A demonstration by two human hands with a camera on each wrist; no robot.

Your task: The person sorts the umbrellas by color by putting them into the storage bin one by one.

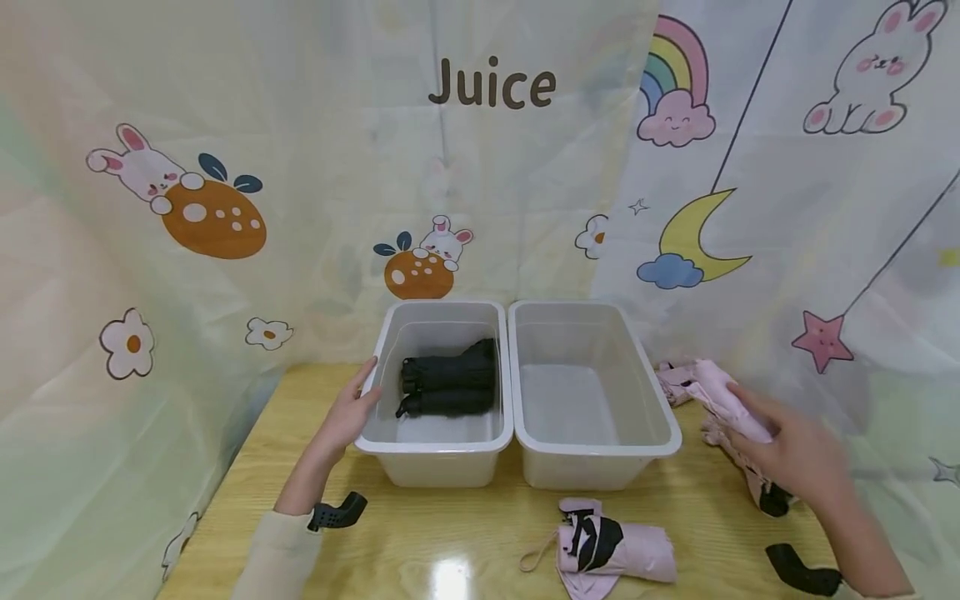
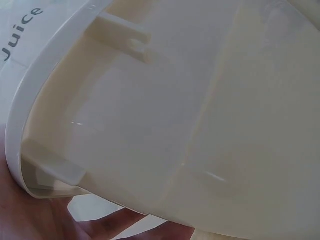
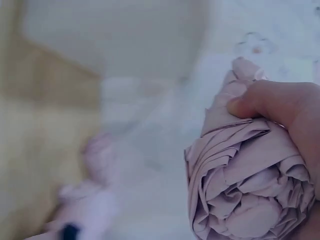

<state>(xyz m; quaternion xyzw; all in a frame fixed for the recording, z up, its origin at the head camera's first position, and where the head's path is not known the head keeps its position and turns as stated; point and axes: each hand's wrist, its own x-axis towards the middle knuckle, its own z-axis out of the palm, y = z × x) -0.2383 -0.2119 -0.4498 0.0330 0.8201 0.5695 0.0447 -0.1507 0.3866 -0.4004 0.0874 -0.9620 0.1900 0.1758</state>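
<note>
My right hand [image 1: 795,454] grips a folded pink umbrella [image 1: 720,392] at the table's right side, just right of the two white bins. In the right wrist view my fingers [image 3: 285,107] wrap round its bunched pink fabric [image 3: 245,190]. My left hand [image 1: 352,408] rests with straight fingers against the outer left wall of the left bin [image 1: 435,447], which holds black folded umbrellas [image 1: 450,383]. The left wrist view shows that bin's wall [image 2: 175,125] close up, with my palm [image 2: 50,220] under its rim. The right bin [image 1: 600,450] has nothing in it.
A second pink umbrella [image 1: 615,554] with a black strap lies on the wooden table [image 1: 465,533] in front of the bins. A third pink umbrella [image 1: 765,492] lies under my right hand. Printed curtains close off the back and both sides.
</note>
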